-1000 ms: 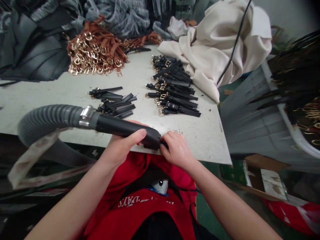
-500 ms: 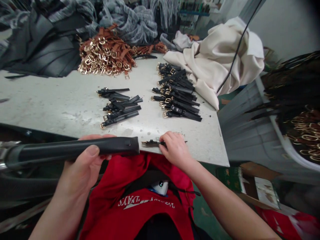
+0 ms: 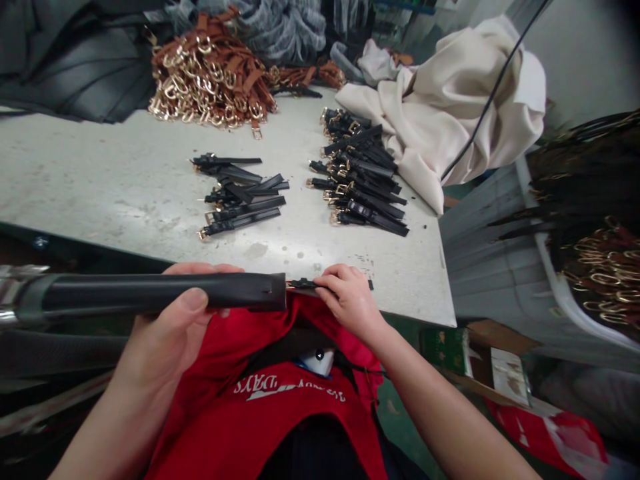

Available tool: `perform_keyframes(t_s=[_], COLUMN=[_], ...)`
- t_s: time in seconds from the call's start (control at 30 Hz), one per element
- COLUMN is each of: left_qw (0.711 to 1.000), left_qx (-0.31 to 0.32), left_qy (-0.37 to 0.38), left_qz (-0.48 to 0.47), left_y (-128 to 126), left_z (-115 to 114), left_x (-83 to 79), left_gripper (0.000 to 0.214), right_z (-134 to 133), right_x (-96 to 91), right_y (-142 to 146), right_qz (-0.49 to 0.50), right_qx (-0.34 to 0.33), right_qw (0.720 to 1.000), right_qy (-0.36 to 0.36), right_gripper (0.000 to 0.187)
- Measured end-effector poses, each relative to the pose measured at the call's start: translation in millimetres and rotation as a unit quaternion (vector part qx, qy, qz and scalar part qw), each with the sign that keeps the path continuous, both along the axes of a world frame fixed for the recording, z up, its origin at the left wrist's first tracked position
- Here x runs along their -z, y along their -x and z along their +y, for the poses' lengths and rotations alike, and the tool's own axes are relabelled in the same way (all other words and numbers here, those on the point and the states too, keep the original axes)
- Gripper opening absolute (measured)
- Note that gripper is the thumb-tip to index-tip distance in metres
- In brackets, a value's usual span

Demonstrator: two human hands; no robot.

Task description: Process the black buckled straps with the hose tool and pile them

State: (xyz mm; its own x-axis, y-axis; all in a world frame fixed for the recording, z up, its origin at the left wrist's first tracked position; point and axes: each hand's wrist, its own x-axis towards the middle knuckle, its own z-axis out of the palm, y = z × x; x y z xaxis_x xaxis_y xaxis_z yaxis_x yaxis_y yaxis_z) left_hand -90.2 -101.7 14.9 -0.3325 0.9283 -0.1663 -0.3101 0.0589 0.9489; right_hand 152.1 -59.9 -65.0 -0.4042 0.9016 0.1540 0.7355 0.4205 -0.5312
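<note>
1. Across the view, the table [image 3: 125, 187].
2. Over its near edge, the nozzle [image 3: 245, 291], left hand [image 3: 173, 320] curled around it.
3. Right hand [image 3: 350, 297]: fingers nearly closed, pinching a strap [image 3: 303, 284].
4. Strap's end: at the nozzle's mouth, contact unclear; apparently the fitting-up step. Next move calls for steady alignment.

The left hand [image 3: 175, 323] grips a black nozzle [image 3: 140, 293], its end just beside a black strap [image 3: 302, 284] that the right hand [image 3: 350, 300] pinches at the near edge of the pale table [image 3: 125, 173]. Farther lie a left group [image 3: 246, 195] and right group [image 3: 367, 177] of buckled black straps; brown straps [image 3: 215, 73] heap far left.
</note>
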Motion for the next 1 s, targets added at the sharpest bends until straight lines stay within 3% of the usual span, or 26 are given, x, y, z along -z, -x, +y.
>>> perform_keyframes(t_s=[0.27, 0.63, 0.83, 0.93, 1.0], left_qw=[1.0, 0.998, 0.988, 0.975, 0.975], left_qx=[0.015, 0.051, 0.109, 0.159, 0.158], left_qy=[0.016, 0.019, -0.056, -0.052, -0.04], left_qz=[-0.001, 0.033, 0.096, 0.147, 0.154], left_y=[-3.3, -5.7, -31.0, -33.4, -31.6], left_z=[-2.0, -9.9, 16.2, 29.4, 33.2], left_x=[2.2, 2.1, 21.0, 24.3, 21.6], left_gripper=[0.033, 0.031, 0.024, 0.024, 0.023], right_z=[3.3, 4.0, 15.4, 16.9, 16.6], right_x=[-2.3, -3.4, 2.5, 1.2, -0.1], right_y=[-2.3, -12.5, -2.7, 0.7, 1.3], right_qz=[0.005, 0.029, 0.032, 0.029, 0.028], right_qx=[-0.009, -0.048, -0.027, -0.021, -0.023], right_qw=[1.0, 0.998, 0.999, 0.999, 0.999], right_qy=[0.012, 0.022, 0.02, 0.024, 0.026], right_gripper=[0.019, 0.042, 0.045, 0.046, 0.046])
